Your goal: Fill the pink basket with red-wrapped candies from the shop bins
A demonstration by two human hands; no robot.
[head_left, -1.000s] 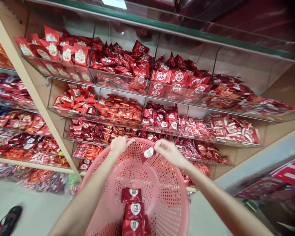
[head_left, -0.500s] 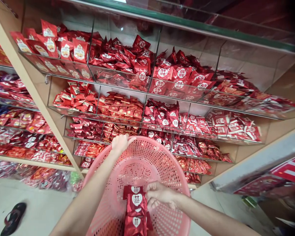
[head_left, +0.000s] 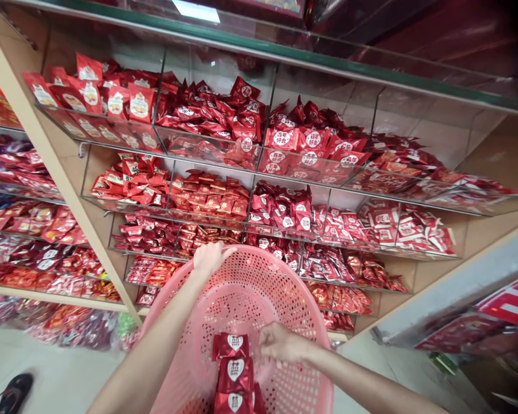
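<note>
A round pink perforated basket tilts in front of me, its open side facing me. My left hand is closed over its far rim. Inside the basket, my right hand has its fingers curled just right of several dark red packets with white heart labels; whether it holds anything is hidden. The packets lie in an overlapping column at the basket's lower middle.
Clear shelf bins ahead hold red packets. A wooden upright divides them from more filled bins on the left. Bagged goods lie on the floor, with a dark slipper at lower left.
The shelves sit slightly lower in view. My right hand is a little further from the packets, which have shifted slightly down and left. My left hand stays on the rim.
</note>
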